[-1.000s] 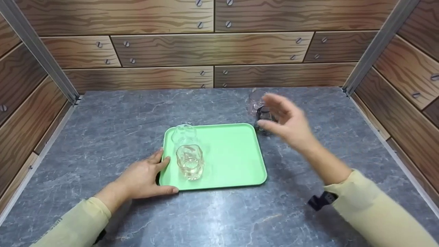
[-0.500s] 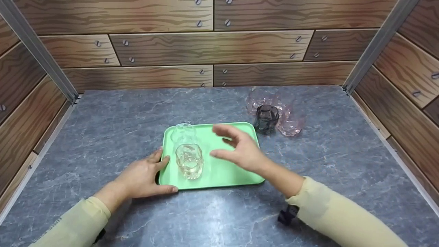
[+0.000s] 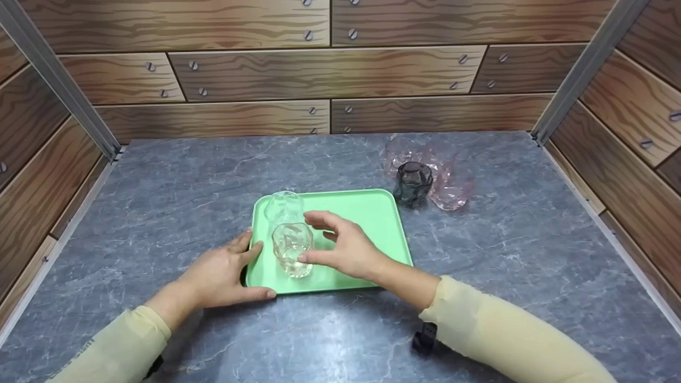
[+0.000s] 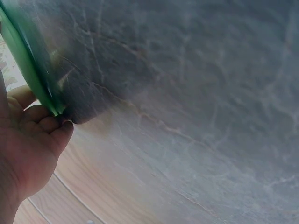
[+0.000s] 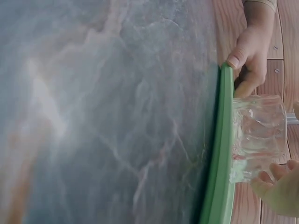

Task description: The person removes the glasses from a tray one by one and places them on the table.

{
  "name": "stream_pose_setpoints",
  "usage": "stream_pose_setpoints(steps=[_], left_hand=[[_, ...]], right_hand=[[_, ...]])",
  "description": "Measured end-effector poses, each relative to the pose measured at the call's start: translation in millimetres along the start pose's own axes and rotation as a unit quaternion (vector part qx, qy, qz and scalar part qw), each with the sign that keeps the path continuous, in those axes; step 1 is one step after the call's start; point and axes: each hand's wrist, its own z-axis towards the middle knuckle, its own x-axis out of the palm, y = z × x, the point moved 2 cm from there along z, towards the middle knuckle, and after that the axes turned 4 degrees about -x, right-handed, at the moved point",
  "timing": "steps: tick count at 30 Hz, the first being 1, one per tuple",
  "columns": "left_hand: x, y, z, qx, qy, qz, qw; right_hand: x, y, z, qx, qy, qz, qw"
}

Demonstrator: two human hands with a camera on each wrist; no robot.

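On the left part of a green tray [image 3: 367,213] stand two glasses: a faintly yellow one [image 3: 291,260] in front and a clear one [image 3: 284,205] behind. My left hand [image 3: 218,276] grips the tray's front left corner, thumb along the front edge. The left wrist view shows its fingers [image 4: 44,122] bent at the rim. My right hand [image 3: 354,252] hovers over the tray just right of the yellow glass, thumb and fingers spread apart. Its thumb overlaps that glass in the head view; whether it touches, I cannot tell.
A dark grey glass [image 3: 414,183] stands just beyond the tray's back right corner. Several pink glasses [image 3: 451,194] cluster behind and right of it. Wood-patterned walls [image 3: 330,74] enclose the marbled grey table [image 3: 186,175] at the back and sides.
My right hand has moved left from beside the dark glass, across the tray, to the yellow glass. The pink glasses are uncovered. My left hand has stayed on the tray.
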Motion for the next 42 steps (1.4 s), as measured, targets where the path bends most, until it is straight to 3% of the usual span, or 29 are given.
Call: stream_pose_setpoints(steps=[9,20,35,42], left_hand=[[-0.5,-0.7,-2.0,-0.007,0.004,-0.002,1.0],[-0.9,-0.4,-1.1,-0.006,0.0,-0.003,1.0],[-0.3,-0.7,-1.4,-0.007,0.001,-0.004,1.0],[-0.5,-0.1,-1.3,-0.009,0.0,-0.003,1.0]], right_hand=[[14,-5,2.6,0.019,-0.004,-0.017,0.9997],[21,-6,3.8,0.013,-0.031,-0.023,0.9992],[26,-4,6.2,0.011,-0.041,0.019,0.9989],[21,-4,7.3,0.009,-0.041,0.01,0.9991]])
